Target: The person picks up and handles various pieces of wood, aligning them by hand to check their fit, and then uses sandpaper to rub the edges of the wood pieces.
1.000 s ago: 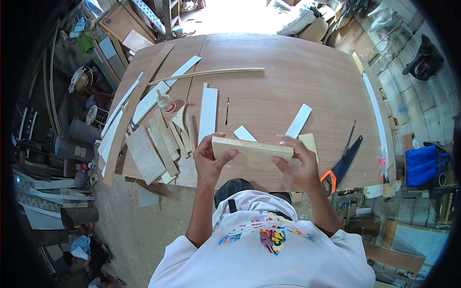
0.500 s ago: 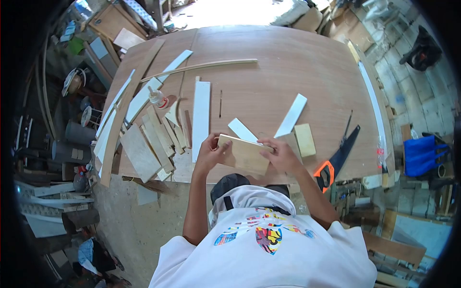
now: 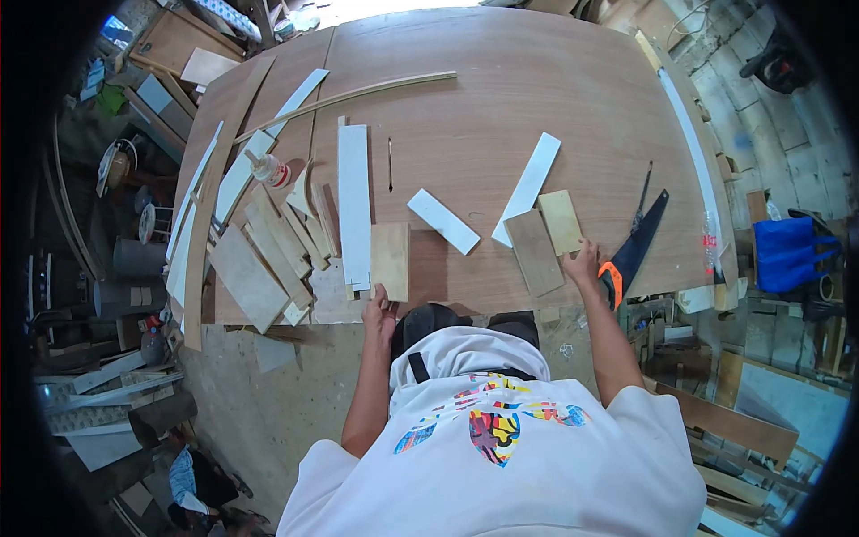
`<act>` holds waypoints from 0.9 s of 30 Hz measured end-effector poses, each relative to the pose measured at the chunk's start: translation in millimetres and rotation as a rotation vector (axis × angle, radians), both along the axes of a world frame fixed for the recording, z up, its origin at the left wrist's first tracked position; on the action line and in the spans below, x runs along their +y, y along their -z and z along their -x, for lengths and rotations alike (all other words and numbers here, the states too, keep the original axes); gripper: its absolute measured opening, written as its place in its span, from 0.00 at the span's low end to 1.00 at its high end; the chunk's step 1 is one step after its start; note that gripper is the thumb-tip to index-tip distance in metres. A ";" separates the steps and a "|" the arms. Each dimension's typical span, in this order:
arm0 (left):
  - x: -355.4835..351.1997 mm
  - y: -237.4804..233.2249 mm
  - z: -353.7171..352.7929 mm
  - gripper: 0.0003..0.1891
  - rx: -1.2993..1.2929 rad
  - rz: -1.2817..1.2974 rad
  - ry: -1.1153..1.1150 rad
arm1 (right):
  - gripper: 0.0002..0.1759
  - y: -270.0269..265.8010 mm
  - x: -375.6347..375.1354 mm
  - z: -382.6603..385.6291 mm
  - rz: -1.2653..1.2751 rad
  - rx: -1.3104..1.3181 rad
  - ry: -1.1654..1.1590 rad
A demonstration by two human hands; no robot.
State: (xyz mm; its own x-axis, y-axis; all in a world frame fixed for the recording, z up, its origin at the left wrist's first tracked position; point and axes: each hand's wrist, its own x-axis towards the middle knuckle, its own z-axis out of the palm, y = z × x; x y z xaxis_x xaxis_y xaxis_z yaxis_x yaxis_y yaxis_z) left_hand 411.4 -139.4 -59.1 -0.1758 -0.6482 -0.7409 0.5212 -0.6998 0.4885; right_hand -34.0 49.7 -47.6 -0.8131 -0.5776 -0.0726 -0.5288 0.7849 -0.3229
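Note:
My left hand [image 3: 380, 306] is closed on the near end of a pale wooden board [image 3: 390, 259], which sits against the right side of a long white board [image 3: 355, 201]. My right hand [image 3: 583, 261] has its fingers at the near right corner of a small pale wood block [image 3: 561, 221]. A brownish wood piece [image 3: 537, 252] lies beside that block on its left. Just right of my right hand is a handsaw [image 3: 637, 242] with an orange handle. Two white strips lie between my hands, a short one [image 3: 444, 221] and a longer slanted one [image 3: 530, 185].
On the table's left side are several wood offcuts [image 3: 255, 277], a long plank [image 3: 228, 179] and a glue bottle [image 3: 270, 170]. A thin dark tool [image 3: 390, 166] lies beyond the left board. A white strip [image 3: 689, 148] runs along the right edge. A blue bag [image 3: 792, 255] hangs at right.
The wooden board held in both hands has gone down to the left beside the long white board, in my left hand only. My right hand moved right to the small block.

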 end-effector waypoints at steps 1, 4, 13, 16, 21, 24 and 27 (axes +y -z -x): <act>-4.5 -11.2 0.6 0.21 -0.064 0.044 -0.031 | 0.36 9.1 0.2 7.3 -0.044 -0.037 0.015; -23.4 -8.4 -15.0 0.21 -0.133 0.095 -0.113 | 0.39 1.9 -8.9 8.5 -0.045 -0.120 0.059; -61.1 15.0 -45.8 0.30 -0.622 0.292 -0.281 | 0.47 -19.4 -22.5 3.0 -0.160 -0.095 -0.047; -67.0 18.4 -54.5 0.31 -0.970 0.416 -0.131 | 0.47 -27.7 -25.7 1.6 -0.198 -0.048 -0.041; -64.9 8.8 -32.5 0.22 -1.776 0.725 -0.157 | 0.42 -14.3 -28.3 8.9 0.051 -0.034 0.114; -55.8 -16.0 6.0 0.20 -0.928 0.721 0.171 | 0.37 -34.8 -32.4 -14.1 0.677 -1.077 0.317; -30.5 -89.7 68.2 0.23 -0.394 0.590 0.600 | 0.38 -66.1 -46.0 -83.2 0.771 -1.056 0.000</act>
